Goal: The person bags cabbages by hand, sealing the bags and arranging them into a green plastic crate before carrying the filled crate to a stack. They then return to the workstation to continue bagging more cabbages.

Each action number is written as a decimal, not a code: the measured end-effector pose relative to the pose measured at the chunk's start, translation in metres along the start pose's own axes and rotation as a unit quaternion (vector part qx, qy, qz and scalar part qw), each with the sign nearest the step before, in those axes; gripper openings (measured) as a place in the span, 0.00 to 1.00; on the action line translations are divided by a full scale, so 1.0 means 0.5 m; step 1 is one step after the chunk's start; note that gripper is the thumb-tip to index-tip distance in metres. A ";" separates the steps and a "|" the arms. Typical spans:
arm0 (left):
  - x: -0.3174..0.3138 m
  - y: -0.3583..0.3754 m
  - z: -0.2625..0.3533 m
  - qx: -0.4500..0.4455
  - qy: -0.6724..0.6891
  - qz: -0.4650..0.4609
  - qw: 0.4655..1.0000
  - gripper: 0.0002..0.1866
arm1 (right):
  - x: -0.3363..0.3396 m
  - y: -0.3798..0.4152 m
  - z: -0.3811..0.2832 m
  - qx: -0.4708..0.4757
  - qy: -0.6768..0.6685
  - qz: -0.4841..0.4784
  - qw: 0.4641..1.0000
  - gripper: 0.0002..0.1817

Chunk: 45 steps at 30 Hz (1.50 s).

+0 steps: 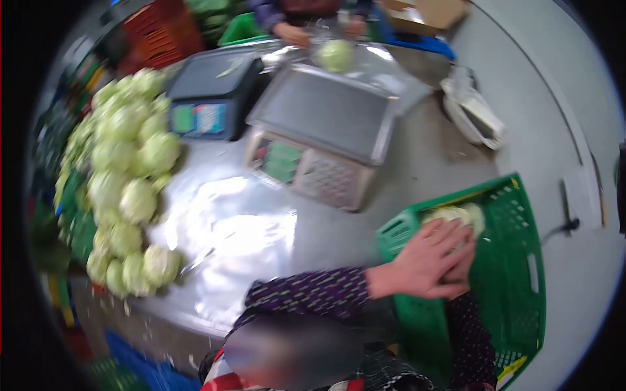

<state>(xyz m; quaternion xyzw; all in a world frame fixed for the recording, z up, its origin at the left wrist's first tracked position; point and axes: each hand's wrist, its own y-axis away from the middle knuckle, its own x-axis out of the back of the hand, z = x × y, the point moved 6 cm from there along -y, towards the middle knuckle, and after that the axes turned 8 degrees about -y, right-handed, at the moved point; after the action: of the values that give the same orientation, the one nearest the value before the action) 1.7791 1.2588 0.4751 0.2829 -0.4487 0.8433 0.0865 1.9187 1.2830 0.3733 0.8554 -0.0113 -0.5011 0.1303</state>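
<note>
My left hand [424, 260] reaches in from the left over the green crate [538, 280], its fingers stretched out and lying across my right hand. Below and beside it, my right hand [462, 264] comes up from the lower right, with its fingers mostly hidden under the left one. Both hands are close to pale green cabbages [475, 218] at the crate's far left corner. Whether the right hand grips a cabbage is hidden.
Many cabbages [114, 156] are heaped along the metal table's [215, 221] left side. Two scales, one dark [212, 91] and one silver [326, 111], stand near the back. Across the table, a person's hands [293, 34] are near another cabbage [336, 57]. A white bag [469, 117] lies right.
</note>
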 end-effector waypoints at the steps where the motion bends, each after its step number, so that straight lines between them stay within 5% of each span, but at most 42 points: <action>1: -0.010 -0.007 -0.013 0.004 0.001 0.014 1.000 0.39 | 0.037 -0.034 -0.023 0.010 0.025 -0.008 1.000 0.31; 6: -0.078 -0.059 -0.075 0.052 -0.094 0.056 0.993 0.31 | 0.321 -0.290 -0.230 0.106 0.311 -0.036 0.944 0.29; 9: 0.004 0.015 -0.017 0.060 -0.095 0.071 0.991 0.27 | 0.203 -0.286 -0.276 0.097 0.371 0.054 0.922 0.38; 10: 0.045 0.067 0.011 0.049 -0.086 0.044 0.994 0.28 | 0.230 -0.282 -0.306 0.091 0.514 0.221 0.824 0.40; 12: 0.140 0.199 0.011 0.137 -0.138 -0.017 0.981 0.31 | 0.195 -0.268 -0.323 0.107 0.645 0.173 0.736 0.38; 14: 0.239 0.389 -0.026 0.271 -0.232 0.001 0.934 0.36 | -0.022 -0.096 -0.161 0.046 0.315 0.079 0.945 0.34; 16: 0.413 0.589 -0.027 0.559 -0.177 0.162 0.794 0.40 | -0.067 -0.060 -0.103 0.007 0.339 0.017 0.941 0.30; 17: 0.486 0.711 -0.032 0.620 -0.233 0.238 0.711 0.40 | -0.087 -0.049 -0.076 -0.029 0.358 -0.039 0.933 0.27; 18: 0.574 0.798 -0.016 0.583 -0.285 0.315 0.693 0.41 | -0.081 -0.045 -0.082 -0.028 0.358 -0.041 0.932 0.27; 19: 0.660 0.870 0.009 0.640 -0.366 0.339 0.585 0.40 | -0.071 -0.050 -0.092 -0.046 0.463 -0.075 0.882 0.25; 20: 0.738 0.949 0.021 0.643 -0.347 0.410 0.546 0.40 | -0.081 -0.057 -0.088 -0.063 0.564 -0.112 0.815 0.23; 22: 0.833 1.147 0.004 0.683 -0.287 0.545 0.392 0.38 | -0.152 -0.013 -0.068 -0.045 0.603 -0.102 0.790 0.22; 24: 0.893 1.230 -0.032 0.671 -0.214 0.585 0.403 0.37 | -0.189 -0.013 -0.049 -0.044 0.821 -0.166 0.544 0.26; 25: 0.912 1.257 -0.058 0.652 -0.136 0.621 0.412 0.36 | -0.203 -0.022 -0.052 0.142 0.913 -0.184 0.336 0.30; 26: 0.934 1.256 -0.069 0.656 -0.131 0.618 0.414 0.36 | -0.286 0.012 -0.005 0.247 0.907 -0.167 0.297 0.30; 27: 0.950 1.226 -0.079 0.637 -0.066 0.605 0.474 0.37 | -0.392 0.053 0.065 0.347 0.891 -0.150 0.250 0.30; 28: 0.956 1.197 -0.072 0.616 0.002 0.587 0.525 0.37 | -0.424 0.056 0.144 0.344 0.857 -0.210 0.322 0.30; 29: 0.965 1.185 -0.059 0.679 0.072 0.534 0.498 0.36 | -0.459 0.062 0.231 0.336 0.813 -0.266 0.394 0.29; 31: 0.969 1.227 -0.073 0.678 0.097 0.508 0.523 0.35 | -0.483 0.081 0.491 0.001 0.735 -0.299 0.609 0.25; 32: 0.975 1.241 -0.077 0.668 0.115 0.485 0.553 0.35 | -0.463 0.098 0.622 -0.108 0.720 -0.347 0.591 0.24; 33: 0.969 1.245 -0.075 0.643 0.120 0.505 0.563 0.35 | -0.436 0.142 0.754 -0.299 0.608 -0.318 0.663 0.24; 35: 0.949 1.269 -0.082 0.567 0.158 0.546 0.596 0.34 | -0.432 0.247 0.960 -0.423 0.495 -0.339 0.679 0.28; 40: 0.909 1.186 0.001 0.477 0.262 0.589 0.597 0.37 | -0.443 0.381 1.192 -0.507 0.385 -0.294 0.713 0.35; 43: 0.901 1.021 0.080 0.544 0.090 0.454 0.700 0.39 | -0.442 0.380 1.130 -0.563 0.205 -0.256 0.758 0.42; 45: 0.881 0.911 0.108 0.467 0.062 0.310 0.826 0.30 | -0.403 0.338 1.032 -0.512 0.137 -0.134 0.837 0.43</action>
<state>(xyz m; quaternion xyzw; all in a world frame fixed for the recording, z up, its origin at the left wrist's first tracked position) 1.2550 0.9025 0.4206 0.0825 -0.0595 0.9502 -0.2944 1.3934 1.0407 0.3461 0.7196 0.3799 -0.3257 0.4815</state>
